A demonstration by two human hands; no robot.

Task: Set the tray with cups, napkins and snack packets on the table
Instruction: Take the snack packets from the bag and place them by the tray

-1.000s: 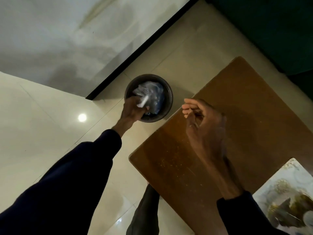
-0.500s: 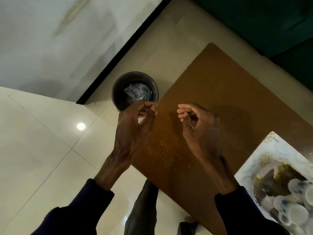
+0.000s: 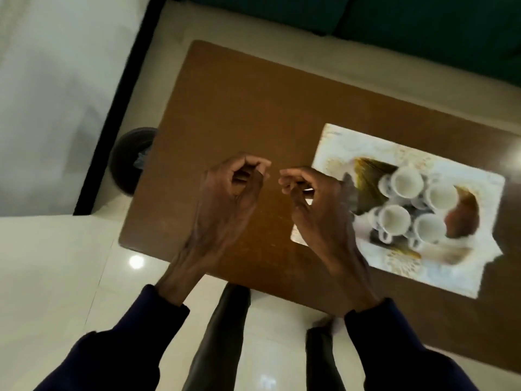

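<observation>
A white tray with gold ornament (image 3: 335,142) lies on the right part of the brown wooden table (image 3: 239,103). Several small white cups (image 3: 406,182) stand clustered on the tray, mouths up. My left hand (image 3: 225,198) hovers over the table's middle with its fingers curled in and nothing visible in it. My right hand (image 3: 318,207) hangs beside it, fingers curled likewise, its back covering the tray's left edge. The fingertips of the two hands are a short gap apart. I see no napkins or snack packets.
A dark round waste bin (image 3: 127,159) with crumpled wrappers stands on the pale tiled floor, tucked against the table's left edge. A green sofa (image 3: 394,24) runs behind the table. My legs in dark trousers (image 3: 222,334) stand at the near edge.
My left hand has pulled back from the bin to the table's middle, beside the right hand. The view has swung right, bringing the tray and cups fully into sight.
</observation>
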